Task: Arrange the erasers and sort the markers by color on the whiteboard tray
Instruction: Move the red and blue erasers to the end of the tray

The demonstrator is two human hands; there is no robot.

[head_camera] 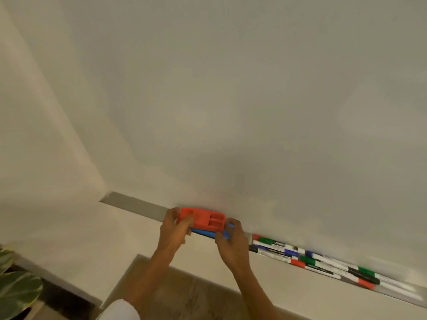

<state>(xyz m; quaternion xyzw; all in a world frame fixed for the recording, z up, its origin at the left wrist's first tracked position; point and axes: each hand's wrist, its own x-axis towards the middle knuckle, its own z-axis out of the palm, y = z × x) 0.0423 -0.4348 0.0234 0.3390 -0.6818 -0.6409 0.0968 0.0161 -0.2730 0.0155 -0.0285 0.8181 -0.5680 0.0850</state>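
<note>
Stacking erasers on the tray (pixel 136 204): left hand (pixel 172 229) clamps the red eraser (pixel 202 218), right hand (pixel 231 239) the blue eraser (pixel 209 234) beneath. Next, seat both squarely, then sort the mixed markers (pixel 323 262).

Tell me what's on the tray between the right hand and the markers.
Nothing: the head view shows a short bare stretch of tray between the right hand and the markers.
</note>
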